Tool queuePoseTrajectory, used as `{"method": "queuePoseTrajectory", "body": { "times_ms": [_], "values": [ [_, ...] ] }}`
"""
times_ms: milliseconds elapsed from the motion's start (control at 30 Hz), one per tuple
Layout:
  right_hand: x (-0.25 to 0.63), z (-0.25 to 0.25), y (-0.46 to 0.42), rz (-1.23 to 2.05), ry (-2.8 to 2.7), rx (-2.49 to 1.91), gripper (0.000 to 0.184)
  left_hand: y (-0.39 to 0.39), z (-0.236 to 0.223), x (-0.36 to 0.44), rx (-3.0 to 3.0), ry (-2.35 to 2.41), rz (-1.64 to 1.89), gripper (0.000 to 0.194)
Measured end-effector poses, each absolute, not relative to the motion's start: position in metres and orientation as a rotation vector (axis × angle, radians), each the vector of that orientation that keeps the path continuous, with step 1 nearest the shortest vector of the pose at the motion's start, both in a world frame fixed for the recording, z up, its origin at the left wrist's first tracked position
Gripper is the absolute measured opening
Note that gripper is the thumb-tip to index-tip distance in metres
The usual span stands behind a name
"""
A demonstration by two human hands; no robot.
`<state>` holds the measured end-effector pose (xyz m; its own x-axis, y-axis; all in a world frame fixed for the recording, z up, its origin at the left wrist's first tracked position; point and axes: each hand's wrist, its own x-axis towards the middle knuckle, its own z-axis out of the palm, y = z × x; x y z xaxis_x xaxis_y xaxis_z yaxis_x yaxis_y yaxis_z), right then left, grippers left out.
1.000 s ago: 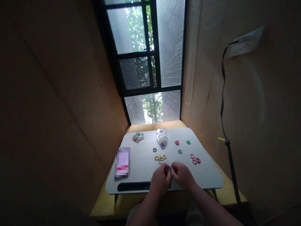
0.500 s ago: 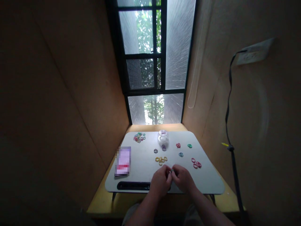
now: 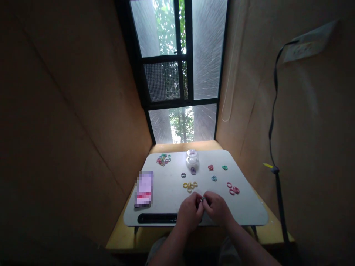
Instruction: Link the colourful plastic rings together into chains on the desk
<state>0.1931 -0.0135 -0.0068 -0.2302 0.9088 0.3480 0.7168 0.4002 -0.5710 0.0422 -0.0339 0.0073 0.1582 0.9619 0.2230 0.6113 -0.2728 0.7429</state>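
My left hand (image 3: 190, 209) and my right hand (image 3: 216, 208) meet above the near part of a white folding table (image 3: 166, 195). Their fingertips pinch a small greenish band (image 3: 203, 199), mostly hidden by the fingers. Just beyond the left hand lies a cluster of yellow bands (image 3: 190, 185). Pink-red bands (image 3: 232, 188) are to the right of my right hand. Farther back sit small groups of blue bands (image 3: 214, 178), red bands (image 3: 210, 167), green bands (image 3: 224, 167), dark bands (image 3: 183, 175) and purple bands (image 3: 193, 170).
A clear jar (image 3: 192, 159) stands at the back middle, near a mixed pile of coloured bands (image 3: 163, 159) at the back left. A blurred-out phone-like object (image 3: 144, 189) lies at the left. A black slot (image 3: 156, 218) runs along the near edge. A black cable (image 3: 272, 122) hangs at the right.
The camera view has tipped slightly, so the window and table appear a little higher. Both hands stay together, fingertips still pinching the small band.
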Motion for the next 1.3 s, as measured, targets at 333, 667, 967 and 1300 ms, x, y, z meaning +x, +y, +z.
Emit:
{"method": "queuePoseTrajectory", "body": {
  "times_ms": [333, 667, 967, 1300],
  "values": [
    [0.196, 0.000, -0.011, 0.467, -1.998, -1.365, 0.015, -0.030, 0.011, 0.045, 1.928, 1.497, 0.906, 0.006],
    [0.198, 0.003, -0.002, 0.540, -1.994, -1.387, 0.016, -0.018, 0.014, 0.047, 1.873, 1.505, 0.835, 0.007],
    [0.198, 0.005, -0.004, 0.568, -2.001, -1.399, 0.015, -0.023, 0.018, 0.047, 1.883, 1.524, 0.800, 0.008],
    [0.194, -0.002, -0.008, 0.455, -1.995, -1.379, 0.016, -0.028, 0.010, 0.043, 1.929, 1.504, 0.880, 0.005]
  ]
}}
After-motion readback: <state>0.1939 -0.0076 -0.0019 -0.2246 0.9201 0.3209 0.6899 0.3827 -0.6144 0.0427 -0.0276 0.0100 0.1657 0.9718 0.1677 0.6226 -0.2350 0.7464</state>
